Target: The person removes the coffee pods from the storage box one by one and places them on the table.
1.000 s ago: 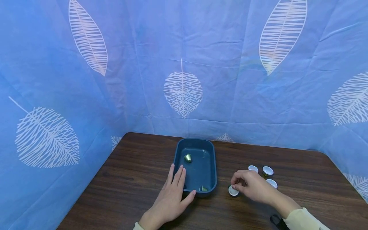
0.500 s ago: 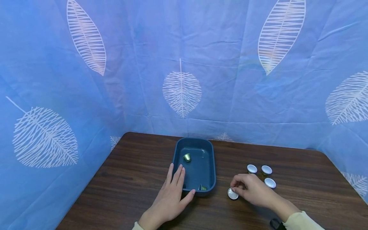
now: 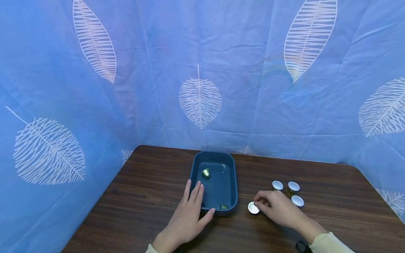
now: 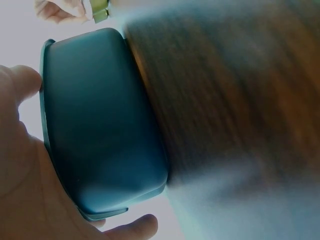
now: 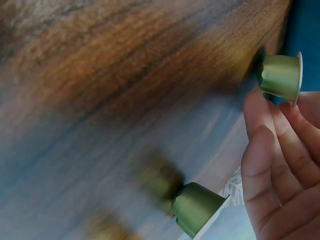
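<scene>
Green foil-topped coffee capsule (image 3: pixel 253 208) sits pinched in my right hand (image 3: pixel 278 209), just right of the dark blue plastic tray (image 3: pixel 235 182), apparently lifted off the table. My left hand (image 3: pixel 187 219) rests flat, bracing the tray. Next I judge: carry it over the rim.

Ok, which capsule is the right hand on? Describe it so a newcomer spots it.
Start at the blue tray mid-table. Just right of its near corner, the right hand pinches one green capsule, foil top up. Three more capsules stand clustered farther right, untouched; this is the only one between fingertips, nearest the tray.
</scene>
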The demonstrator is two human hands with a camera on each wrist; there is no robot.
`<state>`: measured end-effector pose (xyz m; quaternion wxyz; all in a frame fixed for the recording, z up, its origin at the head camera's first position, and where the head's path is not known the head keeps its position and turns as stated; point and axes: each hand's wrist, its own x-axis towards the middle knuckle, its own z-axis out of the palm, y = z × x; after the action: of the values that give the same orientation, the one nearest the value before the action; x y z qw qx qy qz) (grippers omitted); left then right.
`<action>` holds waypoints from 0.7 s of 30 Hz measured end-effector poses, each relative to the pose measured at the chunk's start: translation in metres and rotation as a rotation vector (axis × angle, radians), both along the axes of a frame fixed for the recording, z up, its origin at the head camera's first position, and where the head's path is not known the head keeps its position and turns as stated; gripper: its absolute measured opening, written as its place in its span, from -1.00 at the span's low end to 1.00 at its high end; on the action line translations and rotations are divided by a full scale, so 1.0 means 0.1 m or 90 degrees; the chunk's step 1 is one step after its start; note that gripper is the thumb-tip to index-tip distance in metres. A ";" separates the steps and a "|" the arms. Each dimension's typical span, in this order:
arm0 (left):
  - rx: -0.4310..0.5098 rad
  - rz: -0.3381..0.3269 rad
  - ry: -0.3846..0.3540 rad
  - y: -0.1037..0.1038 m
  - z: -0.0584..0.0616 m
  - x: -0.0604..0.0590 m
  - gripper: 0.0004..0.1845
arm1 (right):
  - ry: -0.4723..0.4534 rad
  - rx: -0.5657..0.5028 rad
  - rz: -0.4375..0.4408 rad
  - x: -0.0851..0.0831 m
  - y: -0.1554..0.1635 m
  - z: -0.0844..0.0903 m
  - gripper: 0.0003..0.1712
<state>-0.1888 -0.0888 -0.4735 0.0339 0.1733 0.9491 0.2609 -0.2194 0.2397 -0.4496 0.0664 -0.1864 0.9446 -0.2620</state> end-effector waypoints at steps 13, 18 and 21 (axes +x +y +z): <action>-0.007 0.004 0.005 0.01 -0.01 0.00 -0.06 | 0.067 0.033 0.006 0.04 -0.02 0.01 -0.89; -0.007 0.004 0.009 0.01 -0.01 0.01 -0.06 | 0.106 0.050 0.047 0.08 -0.01 0.01 -0.81; -0.007 0.003 0.014 0.01 0.00 0.01 -0.06 | 0.108 0.056 0.064 0.11 -0.01 0.02 -0.78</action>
<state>-0.1877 -0.0881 -0.4740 0.0237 0.1734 0.9513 0.2539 -0.2086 0.2382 -0.4475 0.0070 -0.2520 0.9468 -0.2002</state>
